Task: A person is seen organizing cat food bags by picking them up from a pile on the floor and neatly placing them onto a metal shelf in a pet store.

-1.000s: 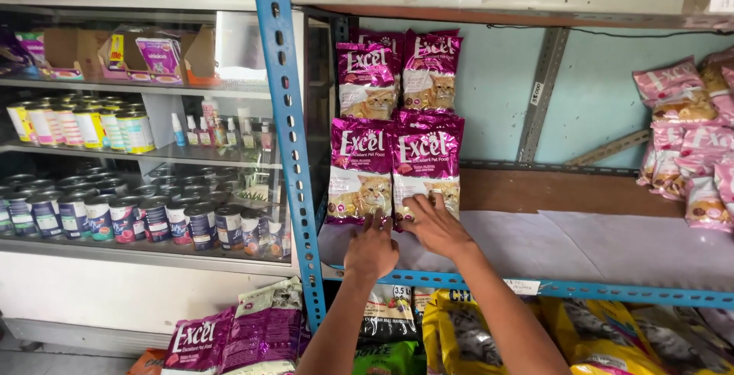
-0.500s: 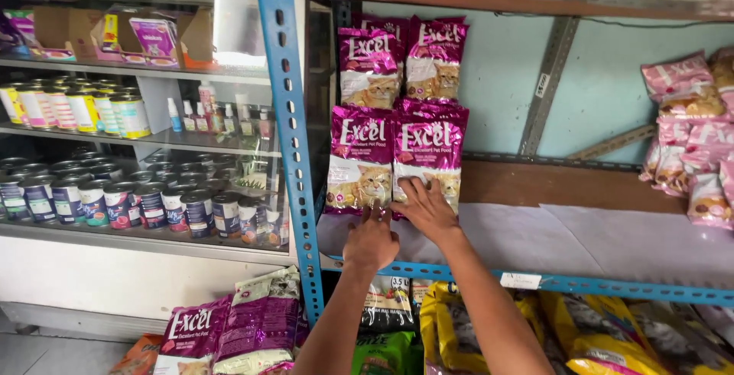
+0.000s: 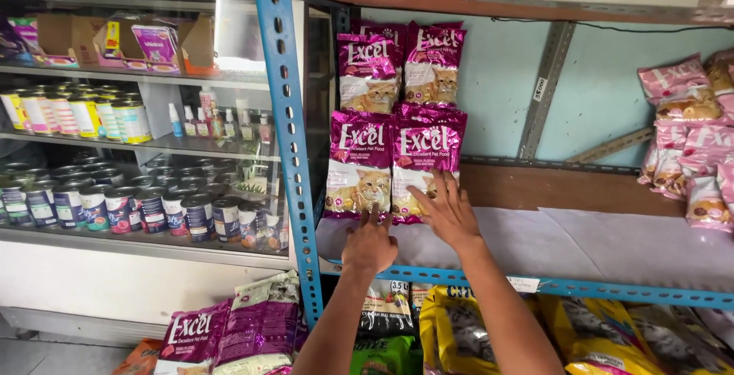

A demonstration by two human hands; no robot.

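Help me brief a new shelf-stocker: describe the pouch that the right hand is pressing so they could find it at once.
Start at the blue metal rack post and look right along the paper-lined shelf. Four magenta pet food pouches stand there, two rows high. It is the lower right pouch, under the right hand; the left hand touches its neighbour, the lower left pouch.

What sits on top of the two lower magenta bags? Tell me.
Two more magenta bags stand stacked on the lower magenta bags, which the left hand and right hand touch. Anything behind the bags is covered.
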